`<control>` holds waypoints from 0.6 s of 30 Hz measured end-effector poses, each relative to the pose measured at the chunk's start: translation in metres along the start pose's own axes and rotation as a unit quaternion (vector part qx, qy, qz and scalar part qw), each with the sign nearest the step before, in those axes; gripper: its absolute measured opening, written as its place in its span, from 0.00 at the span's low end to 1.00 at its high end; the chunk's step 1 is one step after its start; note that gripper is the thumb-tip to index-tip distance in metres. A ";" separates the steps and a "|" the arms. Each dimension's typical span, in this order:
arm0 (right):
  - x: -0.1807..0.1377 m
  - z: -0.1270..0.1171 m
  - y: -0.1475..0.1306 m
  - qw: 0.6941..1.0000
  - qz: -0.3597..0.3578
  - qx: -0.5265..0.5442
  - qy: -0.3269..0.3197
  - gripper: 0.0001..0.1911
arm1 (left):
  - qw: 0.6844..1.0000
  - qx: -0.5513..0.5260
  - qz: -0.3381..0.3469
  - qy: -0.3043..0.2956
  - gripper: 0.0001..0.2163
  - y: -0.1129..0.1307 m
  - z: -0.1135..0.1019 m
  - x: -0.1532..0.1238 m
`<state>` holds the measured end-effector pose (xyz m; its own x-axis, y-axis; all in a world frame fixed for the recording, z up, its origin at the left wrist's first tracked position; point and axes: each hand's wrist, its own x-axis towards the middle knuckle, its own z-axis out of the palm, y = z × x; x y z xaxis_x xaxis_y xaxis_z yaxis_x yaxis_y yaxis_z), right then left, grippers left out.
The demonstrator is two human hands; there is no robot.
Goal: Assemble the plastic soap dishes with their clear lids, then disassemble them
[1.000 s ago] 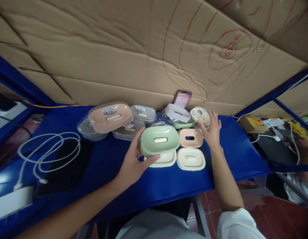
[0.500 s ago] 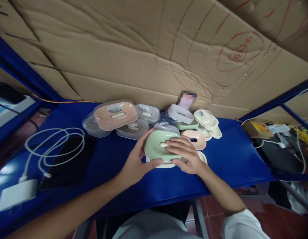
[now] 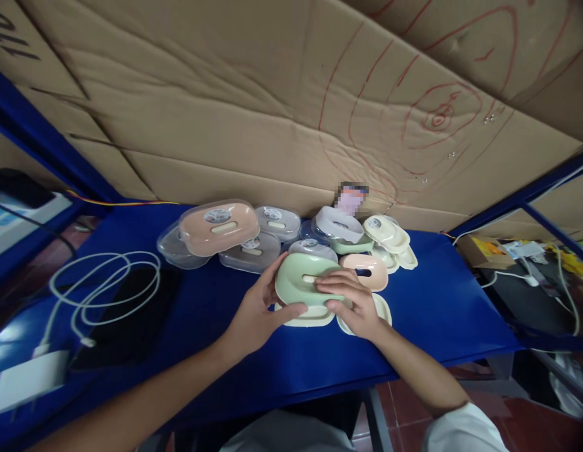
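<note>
A green plastic soap dish, shallow with rounded corners and a slot bearing a cream piece at its middle, is held between my two hands, tilted toward me. My left hand grips its left side, thumb along the near edge and fingers behind. Across its right part lie the fingers of my right hand, with the thumb at the near rim. Just beneath the green dish is a cream tray, partly hidden. Another cream tray lies under and beside my right hand. An orange dish with an open slot sits behind it.
Behind are an orange dish with a clear lid, grey lidded dishes, a lilac dish and stacked cream pieces. On the left lie a white cable, charger and black flat object. Cardboard walls the back.
The view has shifted slightly, so the table contents appear a little lower. My right fingers have shifted slightly over the green dish, and more of the trays beneath shows. Both hands keep their hold.
</note>
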<state>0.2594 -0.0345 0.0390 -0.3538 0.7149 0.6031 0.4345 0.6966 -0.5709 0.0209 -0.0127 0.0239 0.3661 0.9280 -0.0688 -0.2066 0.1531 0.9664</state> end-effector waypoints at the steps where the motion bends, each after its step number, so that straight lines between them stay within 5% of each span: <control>1: 0.000 0.001 -0.001 1.000 0.011 -0.002 0.007 0.15 | 1.000 -0.007 -0.002 -0.002 0.52 -0.001 0.000 0.001; 18: -0.009 0.015 -0.005 0.994 0.097 0.016 0.051 0.11 | 0.996 -0.077 -0.035 -0.031 0.53 0.001 -0.002 0.006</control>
<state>0.2475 -0.0435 0.0284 -0.1798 0.8276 0.5317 0.4599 0.5486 -0.6983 0.0207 -0.0065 0.0244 0.4392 0.8910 -0.1150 -0.3134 0.2719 0.9099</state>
